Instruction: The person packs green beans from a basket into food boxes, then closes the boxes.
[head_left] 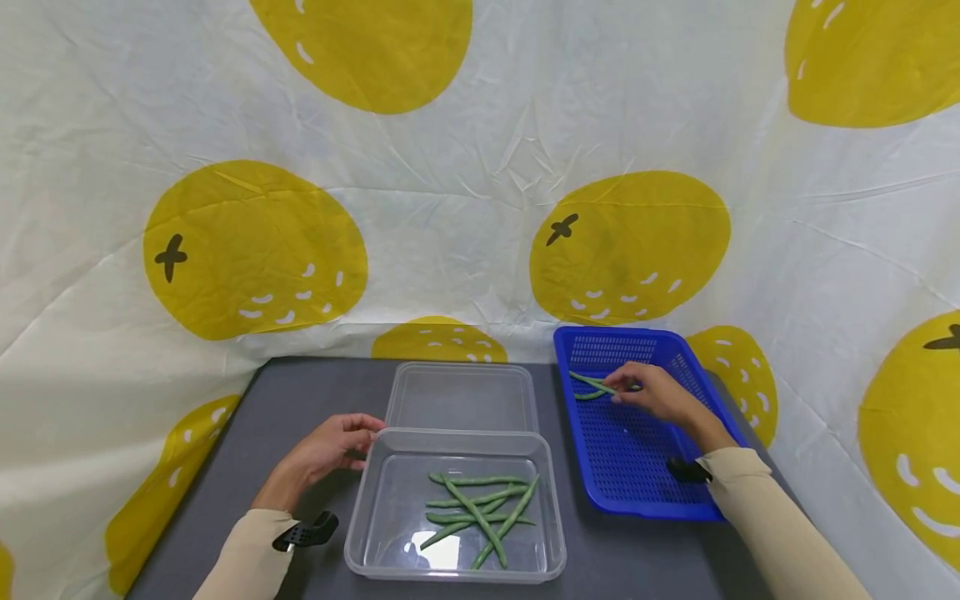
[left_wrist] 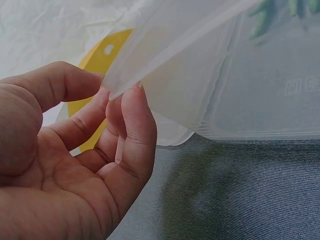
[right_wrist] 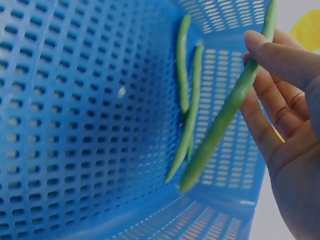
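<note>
My right hand (head_left: pixel 654 392) pinches a green bean (right_wrist: pixel 220 125) between thumb and fingers over the far part of the blue plastic basket (head_left: pixel 626 475). A few more green beans (right_wrist: pixel 196 92) lie below it, against the basket's perforated floor and wall. At the far left corner of the clear plastic container (head_left: pixel 557 521), my left hand (head_left: pixel 333 454) grips the rim, thumb on one side and fingers on the other in the left wrist view. Several green beans (head_left: pixel 480 482) lie crossed on the container's floor.
Behind the container lies a clear lid (head_left: pixel 461 400), flat on the dark grey table (head_left: pixel 300 392). A white cloth (head_left: pixel 450 250) printed with yellow fruit hangs behind and at the sides. The basket stands to the right of the container.
</note>
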